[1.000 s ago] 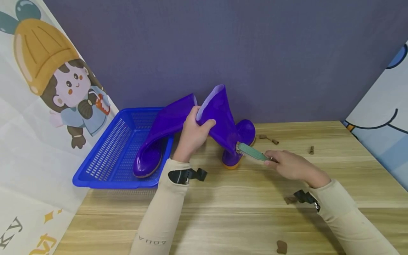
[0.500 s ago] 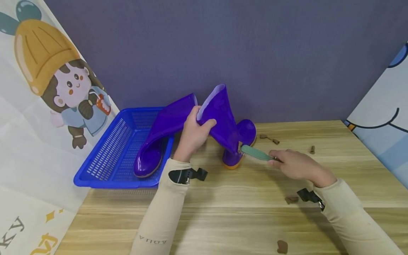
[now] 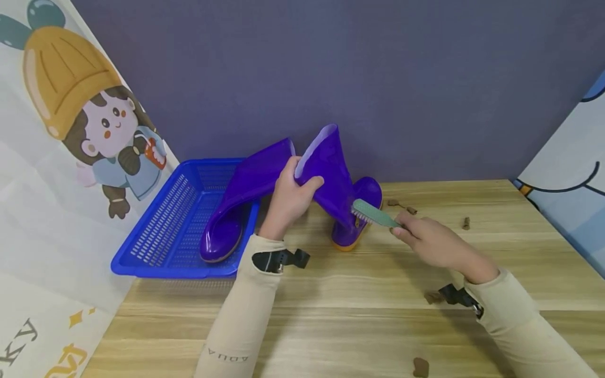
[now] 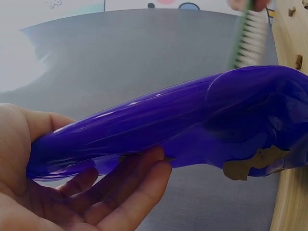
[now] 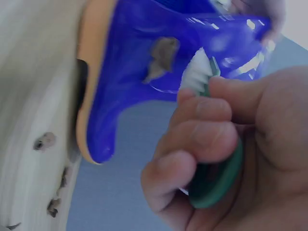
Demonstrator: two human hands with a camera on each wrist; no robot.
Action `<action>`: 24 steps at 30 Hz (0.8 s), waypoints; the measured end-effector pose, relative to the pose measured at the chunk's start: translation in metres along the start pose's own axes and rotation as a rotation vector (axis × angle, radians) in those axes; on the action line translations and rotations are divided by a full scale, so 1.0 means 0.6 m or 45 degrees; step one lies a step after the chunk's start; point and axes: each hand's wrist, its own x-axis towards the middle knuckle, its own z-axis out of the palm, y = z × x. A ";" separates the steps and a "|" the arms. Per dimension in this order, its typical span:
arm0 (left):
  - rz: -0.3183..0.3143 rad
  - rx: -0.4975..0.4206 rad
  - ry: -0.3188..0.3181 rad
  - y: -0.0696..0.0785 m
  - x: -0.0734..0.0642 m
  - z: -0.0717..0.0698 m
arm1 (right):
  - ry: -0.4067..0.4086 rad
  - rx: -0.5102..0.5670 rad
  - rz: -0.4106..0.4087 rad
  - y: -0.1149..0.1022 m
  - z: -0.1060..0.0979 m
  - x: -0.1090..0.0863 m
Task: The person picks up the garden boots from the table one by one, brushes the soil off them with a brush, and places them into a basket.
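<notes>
A purple rain boot stands on the wooden table with an orange-edged sole. My left hand grips it by the top of its shaft, fingers curled round the rim. In my right hand is a green brush with white bristles, held by its handle. Its bristle end is at the boot's ankle; whether it touches I cannot tell. A brown mud patch clings to the boot near the ankle, and the left wrist view shows brown mud on the boot too.
A second purple boot leans in a blue plastic basket at the left. Brown crumbs lie on the table at the right, with a flat brown piece near the front. A grey wall rises behind.
The brush has gone right, then back up and left along the ankle, so that its bristles and the mud below show more. My left hand keeps its hold on the boot.
</notes>
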 end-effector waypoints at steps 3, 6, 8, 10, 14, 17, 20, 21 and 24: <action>-0.006 0.009 0.021 0.001 0.013 0.010 | -0.036 -0.076 -0.046 0.017 0.002 0.018; -0.015 0.017 0.042 0.002 0.025 0.020 | -0.104 -0.079 -0.036 0.042 -0.003 0.035; -0.022 0.027 0.055 0.002 0.033 0.026 | -0.145 -0.060 -0.025 0.060 -0.009 0.046; -0.028 0.040 0.069 0.002 0.041 0.033 | -0.182 -0.046 -0.029 0.076 -0.017 0.057; -0.032 0.062 0.090 0.001 0.056 0.047 | -0.228 -0.048 -0.050 0.102 -0.035 0.077; -0.035 0.073 0.106 0.000 0.068 0.056 | -0.248 -0.070 -0.063 0.118 -0.049 0.091; -0.048 0.082 0.126 -0.001 0.079 0.065 | -0.264 -0.088 -0.083 0.134 -0.061 0.106; -0.054 0.084 0.133 -0.001 0.083 0.067 | -0.268 -0.094 -0.089 0.140 -0.064 0.111; -0.069 0.089 0.165 0.000 0.095 0.075 | -0.280 -0.159 -0.105 0.159 -0.070 0.126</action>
